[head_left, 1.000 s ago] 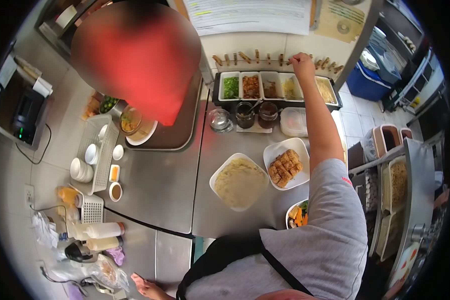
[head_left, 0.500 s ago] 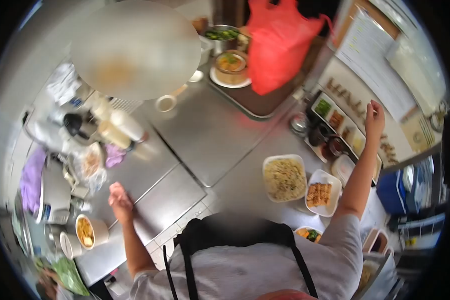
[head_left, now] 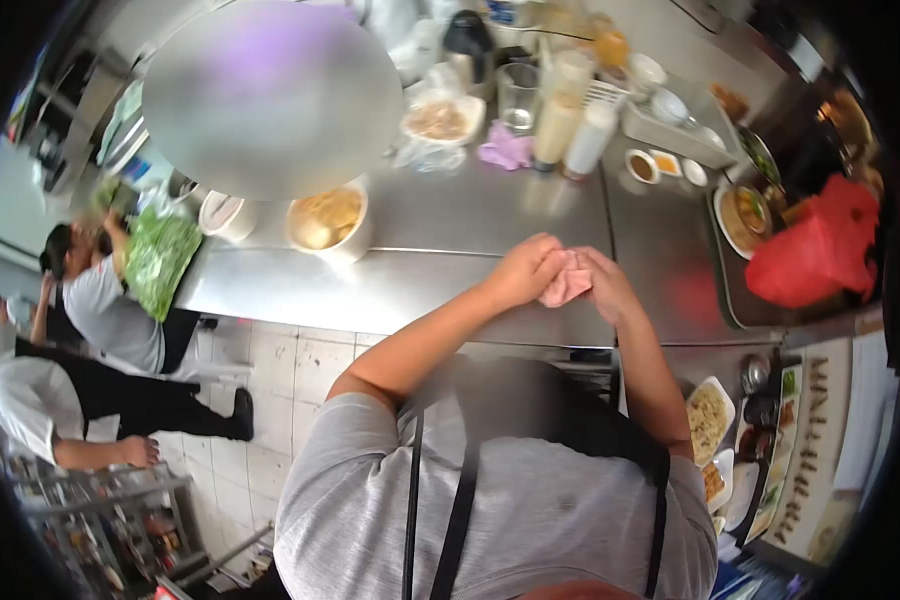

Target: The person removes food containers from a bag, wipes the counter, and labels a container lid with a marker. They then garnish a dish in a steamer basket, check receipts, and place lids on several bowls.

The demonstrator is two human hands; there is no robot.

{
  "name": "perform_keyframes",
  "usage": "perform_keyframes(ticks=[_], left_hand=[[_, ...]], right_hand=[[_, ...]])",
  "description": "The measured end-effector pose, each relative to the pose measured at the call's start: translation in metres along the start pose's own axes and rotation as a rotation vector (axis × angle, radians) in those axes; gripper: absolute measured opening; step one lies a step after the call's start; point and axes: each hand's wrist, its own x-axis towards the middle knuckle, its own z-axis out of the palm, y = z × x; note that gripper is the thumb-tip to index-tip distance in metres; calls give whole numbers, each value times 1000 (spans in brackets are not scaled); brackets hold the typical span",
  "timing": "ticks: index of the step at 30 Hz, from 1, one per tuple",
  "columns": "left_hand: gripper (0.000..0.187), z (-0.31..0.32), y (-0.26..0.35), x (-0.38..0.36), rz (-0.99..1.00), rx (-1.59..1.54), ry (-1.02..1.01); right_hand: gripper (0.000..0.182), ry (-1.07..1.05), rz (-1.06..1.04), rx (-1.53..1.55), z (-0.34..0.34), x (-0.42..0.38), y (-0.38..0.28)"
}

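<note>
A crumpled pink cloth point(head_left: 568, 283) is bunched between both hands over the front part of the steel counter point(head_left: 410, 285). My left hand point(head_left: 530, 270) closes around its left side, the thumb pressed against it. From the right, my right hand point(head_left: 608, 287) grips the other side with curled fingers. Beyond the hands stand squeeze bottles point(head_left: 590, 138), with a purple cloth point(head_left: 507, 146) lying beside them. Left along the counter is a white tub of yellowish food point(head_left: 328, 222).
At right, a red plastic bag point(head_left: 820, 245) sits on a dark tray point(head_left: 732, 312). Containers of rice point(head_left: 708, 420) and browned food point(head_left: 712, 482) stand near my right elbow. Two co-workers point(head_left: 110, 310) are at left, one beside a green bag of vegetables point(head_left: 160, 250).
My view has turned left. My right hand has come back from the garnish tray and joined my left hand on the pink cloth. The co-workers at left now show more fully.
</note>
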Motion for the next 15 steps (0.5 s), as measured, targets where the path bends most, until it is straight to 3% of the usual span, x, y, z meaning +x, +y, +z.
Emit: perform_keyframes(ticks=[3,6,8,10,11,12,15], left_hand=[[13,-45,-14,-6,86,-50,30],[14,-109,-3,-33,85,136,168],[17,-169,-7,-54,149,455,364],[17,-231,-34,-78,90,402,684],[18,-260,-45,-90,-79,319,829],[21,-283,-57,-100,-251,231,969],[23,-321,-94,-113,-601,-93,725]], right_hand=[[10,-61,-119,-164,34,42,-6],[10,-75,-275,-299,64,82,-7],[13,-56,-489,-484,83,110,-3],[19,113,-598,-765,113,123,-10],[23,204,-644,-905,127,129,-10],[24,150,-578,-848,135,144,-6],[24,30,-357,-791,167,182,-10]])
